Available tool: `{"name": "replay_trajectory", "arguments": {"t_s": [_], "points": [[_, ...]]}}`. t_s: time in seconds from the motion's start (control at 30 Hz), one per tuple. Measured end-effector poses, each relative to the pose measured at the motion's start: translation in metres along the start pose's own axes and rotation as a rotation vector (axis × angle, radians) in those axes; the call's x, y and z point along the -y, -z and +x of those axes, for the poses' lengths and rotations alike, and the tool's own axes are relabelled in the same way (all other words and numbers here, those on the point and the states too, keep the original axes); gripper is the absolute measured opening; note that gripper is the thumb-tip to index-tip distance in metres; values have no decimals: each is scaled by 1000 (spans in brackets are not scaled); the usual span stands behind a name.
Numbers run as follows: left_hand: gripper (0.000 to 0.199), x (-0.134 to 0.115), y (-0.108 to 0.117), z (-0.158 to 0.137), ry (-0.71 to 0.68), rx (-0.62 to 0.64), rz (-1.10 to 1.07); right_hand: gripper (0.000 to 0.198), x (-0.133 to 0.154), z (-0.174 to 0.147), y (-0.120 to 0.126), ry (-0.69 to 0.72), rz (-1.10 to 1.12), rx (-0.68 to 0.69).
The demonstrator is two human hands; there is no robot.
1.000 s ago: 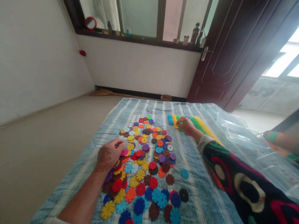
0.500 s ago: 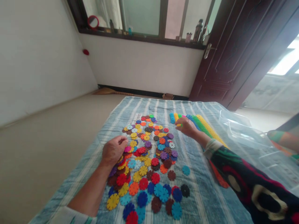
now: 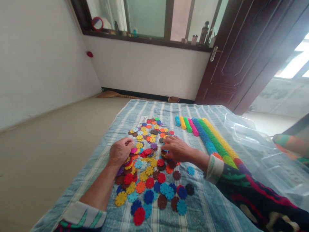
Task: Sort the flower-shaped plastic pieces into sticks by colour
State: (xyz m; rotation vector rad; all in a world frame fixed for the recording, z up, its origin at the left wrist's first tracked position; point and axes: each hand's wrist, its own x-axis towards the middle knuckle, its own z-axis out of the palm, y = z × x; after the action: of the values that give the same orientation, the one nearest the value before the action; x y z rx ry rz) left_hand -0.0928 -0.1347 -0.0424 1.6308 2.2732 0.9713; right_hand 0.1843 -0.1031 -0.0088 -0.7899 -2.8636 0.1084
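Note:
A loose spread of notched plastic discs [image 3: 149,170] in many colours lies on the striped cloth. My left hand [image 3: 120,149] rests at the left side of the spread, thumb and fingers closed together; whatever they may hold is hidden. Just beside its fingertips is a pink disc [image 3: 134,150]. Over the right side of the spread, my right hand [image 3: 177,148] has its fingers apart, reaching down onto the discs and covering some of them. To the right lie rows of stacked discs sorted by colour: a short pink row [image 3: 193,127], a long green row [image 3: 213,141] and several others.
Clear plastic boxes [image 3: 249,137] stand along the right side of the striped cloth [image 3: 111,129]. A person's limb or patterned clothing [image 3: 287,145] shows beyond them. Behind are a dark red door [image 3: 238,48] and a window ledge [image 3: 149,40] with bottles and a mirror.
My right hand has moved left and nearer, from the far ends of the short rows to the loose discs, its fingers spreading. My left hand stays in about the same place.

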Motion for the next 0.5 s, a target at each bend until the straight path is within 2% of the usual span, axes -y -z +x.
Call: {"name": "replay_trajectory", "arguments": {"t_s": [0.1, 0.23, 0.5], "points": [[28, 0, -1, 0, -10, -8, 8, 6, -6, 3, 0, -27, 12, 8], [32, 0, -1, -1, -4, 9, 25, 13, -10, 2, 1, -58, 30, 6], [31, -3, 2, -3, -2, 17, 14, 10, -14, 15, -3, -106, 9, 6]]}}
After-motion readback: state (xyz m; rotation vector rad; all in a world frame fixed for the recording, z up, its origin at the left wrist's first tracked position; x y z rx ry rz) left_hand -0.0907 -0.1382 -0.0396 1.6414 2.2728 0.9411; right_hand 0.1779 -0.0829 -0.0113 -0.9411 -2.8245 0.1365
